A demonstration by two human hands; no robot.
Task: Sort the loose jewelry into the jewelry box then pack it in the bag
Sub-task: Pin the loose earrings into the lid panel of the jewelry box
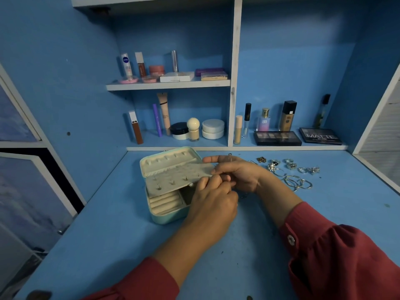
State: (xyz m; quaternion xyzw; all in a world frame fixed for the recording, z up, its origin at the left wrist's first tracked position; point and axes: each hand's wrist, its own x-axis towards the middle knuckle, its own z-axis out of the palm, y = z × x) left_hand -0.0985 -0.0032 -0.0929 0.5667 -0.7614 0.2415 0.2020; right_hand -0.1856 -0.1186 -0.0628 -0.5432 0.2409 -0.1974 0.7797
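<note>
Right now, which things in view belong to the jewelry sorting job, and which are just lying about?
Part of the job:
- jewelry box, open
- earring panel, held by the right hand
- left hand, at the panel's edge
- loose jewelry on the desk

Just lying about:
- eyeshadow palettes
- white jar
- foundation bottle
- deodorant

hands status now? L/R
Left hand: fingers curled, pinching something small at the earring panel of the jewelry box; the item is hidden.
Right hand: holds the panel's right edge, fingers curled round it.
</note>
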